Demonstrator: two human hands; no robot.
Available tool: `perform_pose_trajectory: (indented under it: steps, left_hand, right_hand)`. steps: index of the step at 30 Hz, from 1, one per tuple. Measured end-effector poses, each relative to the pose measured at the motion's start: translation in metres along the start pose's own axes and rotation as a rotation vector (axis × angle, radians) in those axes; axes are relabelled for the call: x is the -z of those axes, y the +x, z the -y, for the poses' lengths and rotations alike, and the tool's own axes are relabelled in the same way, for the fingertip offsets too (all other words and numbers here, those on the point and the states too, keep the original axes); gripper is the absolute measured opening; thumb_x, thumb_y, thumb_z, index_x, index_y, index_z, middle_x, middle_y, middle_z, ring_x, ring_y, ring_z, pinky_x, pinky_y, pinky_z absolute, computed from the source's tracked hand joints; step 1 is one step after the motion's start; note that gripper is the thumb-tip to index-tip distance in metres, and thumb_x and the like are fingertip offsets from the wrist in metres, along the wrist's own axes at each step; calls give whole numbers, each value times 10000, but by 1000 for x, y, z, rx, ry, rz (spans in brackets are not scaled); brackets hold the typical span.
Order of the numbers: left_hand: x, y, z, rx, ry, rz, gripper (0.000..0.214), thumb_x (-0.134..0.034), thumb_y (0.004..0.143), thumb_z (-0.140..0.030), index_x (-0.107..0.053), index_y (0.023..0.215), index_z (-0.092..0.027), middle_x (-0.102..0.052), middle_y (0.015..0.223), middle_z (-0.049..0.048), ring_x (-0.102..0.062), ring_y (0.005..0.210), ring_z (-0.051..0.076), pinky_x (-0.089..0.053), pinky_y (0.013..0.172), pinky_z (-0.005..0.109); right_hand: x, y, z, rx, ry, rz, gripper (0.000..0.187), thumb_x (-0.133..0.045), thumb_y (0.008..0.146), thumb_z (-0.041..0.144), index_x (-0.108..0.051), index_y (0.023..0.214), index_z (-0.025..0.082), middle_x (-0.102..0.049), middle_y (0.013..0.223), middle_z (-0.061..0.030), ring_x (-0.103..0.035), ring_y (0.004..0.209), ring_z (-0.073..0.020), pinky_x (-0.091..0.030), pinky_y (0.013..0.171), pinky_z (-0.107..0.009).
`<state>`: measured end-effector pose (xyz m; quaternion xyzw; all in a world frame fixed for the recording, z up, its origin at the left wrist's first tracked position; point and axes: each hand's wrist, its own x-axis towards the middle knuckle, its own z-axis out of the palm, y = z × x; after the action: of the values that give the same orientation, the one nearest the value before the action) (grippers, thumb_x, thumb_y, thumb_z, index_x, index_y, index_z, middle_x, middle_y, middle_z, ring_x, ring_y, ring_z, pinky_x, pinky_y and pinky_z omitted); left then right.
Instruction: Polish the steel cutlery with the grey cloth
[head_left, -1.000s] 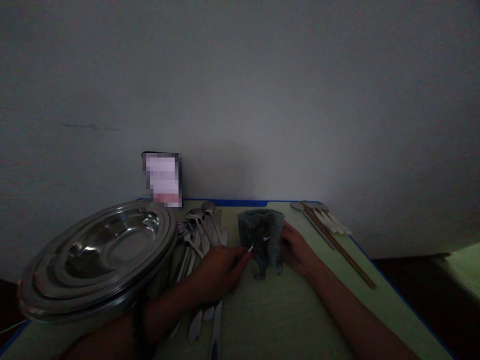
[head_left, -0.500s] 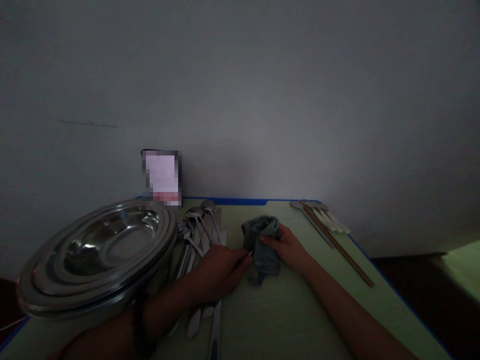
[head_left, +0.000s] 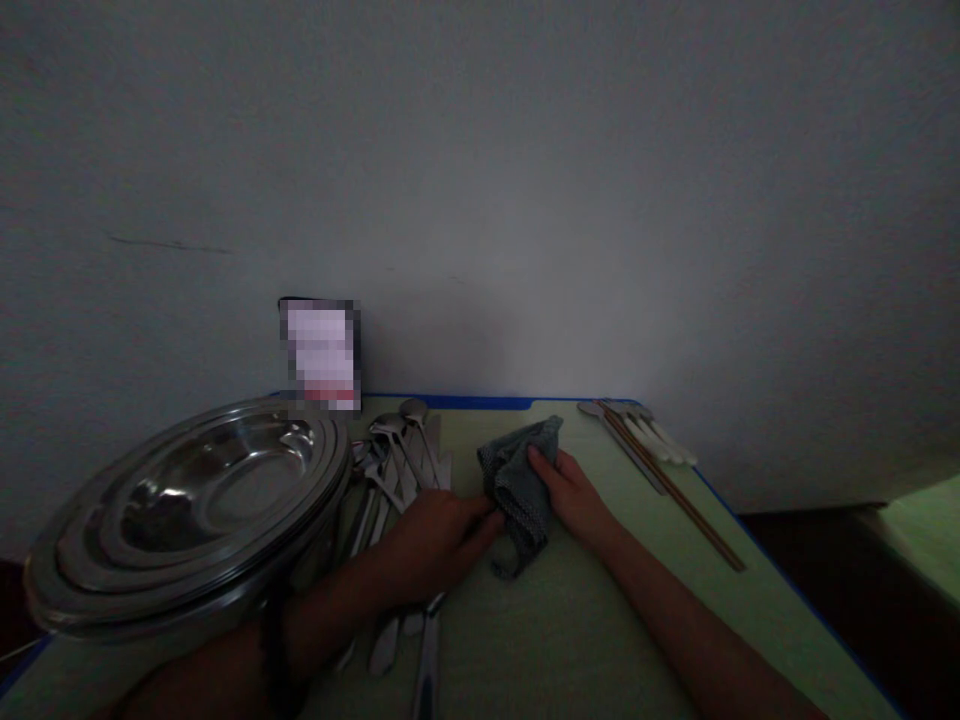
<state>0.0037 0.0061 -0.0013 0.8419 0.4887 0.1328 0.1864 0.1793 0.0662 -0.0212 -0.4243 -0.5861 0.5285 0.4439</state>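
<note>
A grey-green checked cloth point(head_left: 523, 485) is bunched above the table, and my right hand point(head_left: 576, 500) is closed on its right side, thumb on top. My left hand point(head_left: 442, 540) is closed at the cloth's left edge, its thumb and finger pinched together. Whatever lies between those fingers is hidden by the cloth and the dim light. Beneath and beside my left hand lies a pile of metal cutlery point(head_left: 390, 490), with spoon bowls toward the wall and handles toward me.
Stacked steel basins point(head_left: 187, 500) fill the table's left side. A phone-like screen point(head_left: 322, 350) leans on the wall point(head_left: 525, 200) behind them. At the right lie wooden chopsticks point(head_left: 690, 510), a metal spoon point(head_left: 626, 450) and several white-handled utensils point(head_left: 660, 440). The table point(head_left: 600, 640) has a blue edge.
The cloth has turned and opened out, with a corner now pointing up to the right. My right hand has shifted its hold slightly; my left hand is nearly still.
</note>
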Motion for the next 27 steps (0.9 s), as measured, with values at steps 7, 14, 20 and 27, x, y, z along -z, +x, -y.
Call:
perform_pose_trajectory:
  steps: [7, 14, 20, 27]
  left_hand:
    - [2, -1, -1, -20, 11, -2, 323, -352, 916, -301, -607, 767, -171, -618, 589, 2, -568, 515, 129, -325, 501, 209]
    - [1, -2, 0, -35, 3, 8, 329, -344, 921, -316, -612, 795, -172, -643, 630, 15, -599, 555, 139, -356, 530, 215]
    - [0, -3, 0, -58, -1, -17, 349, -346, 920, -325, -611, 753, -171, -615, 586, 2, -582, 521, 127, -333, 506, 214]
    - [1, -2, 0, -59, 29, 4, 345, -345, 920, -328, -612, 764, -175, -619, 584, 8, -586, 529, 133, -334, 507, 215]
  right_hand:
    - [2, 2, -8, -113, 206, -45, 337, -608, 708, 515, -667, 817, 201, -689, 835, -5, -596, 879, -192, -419, 849, -306]
    - [3, 4, -11, -277, 458, -64, 334, -647, 675, 505, -647, 814, 201, -700, 821, -9, -624, 867, -196, -470, 766, -303]
    - [2, 4, -8, -229, 559, 20, 393, -624, 650, 576, -648, 775, 204, -694, 758, -20, -624, 882, -217, -467, 802, -335]
    - [6, 5, -16, -196, 465, 44, 353, -599, 708, 537, -659, 816, 207, -694, 800, -23, -616, 886, -204, -466, 784, -300]
